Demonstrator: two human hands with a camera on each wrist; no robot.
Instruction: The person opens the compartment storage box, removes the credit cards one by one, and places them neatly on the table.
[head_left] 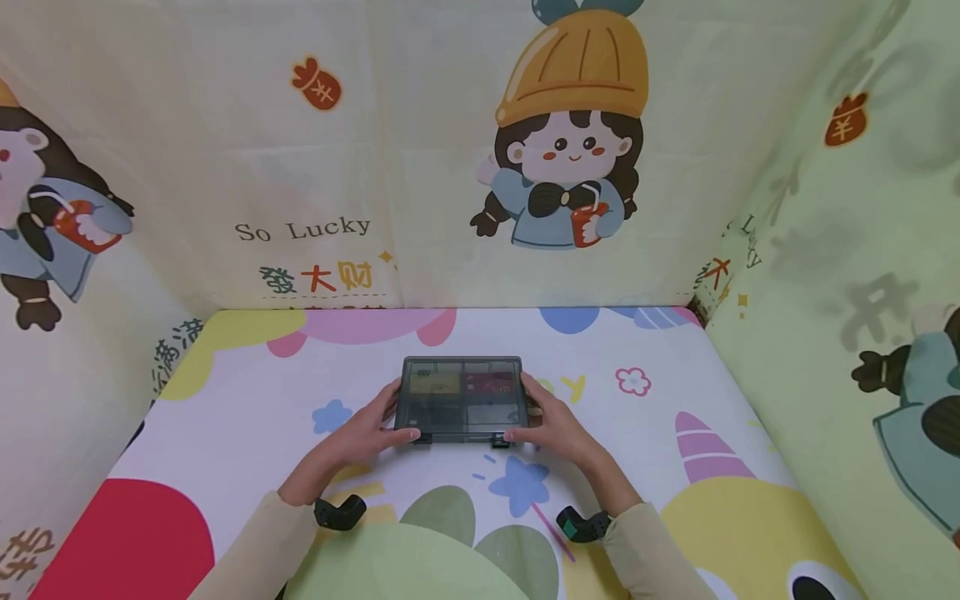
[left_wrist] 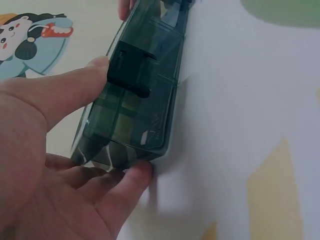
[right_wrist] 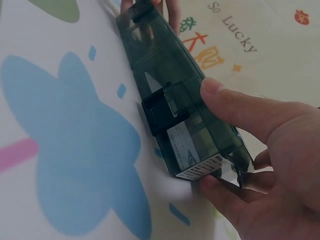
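Observation:
A dark translucent plastic case (head_left: 462,400) with a divided inside sits between both hands in the head view. Flat cards or papers show through its lid, one yellowish and one dark red. My left hand (head_left: 372,429) grips its left end, thumb by the left front latch (left_wrist: 131,69) and fingers around the end and underside. At the other end my right hand (head_left: 557,423) holds it, thumb on the lid edge near the right latch (right_wrist: 164,111), fingers below. A white printed label (right_wrist: 200,167) is stuck on the case's right end.
The table (head_left: 255,433) wears a white cloth printed with colourful cartoon shapes. Pale printed curtains (head_left: 435,167) rise behind it and on both sides. A black wrist device (head_left: 340,512) is strapped at the left sleeve, and another (head_left: 583,525) at the right.

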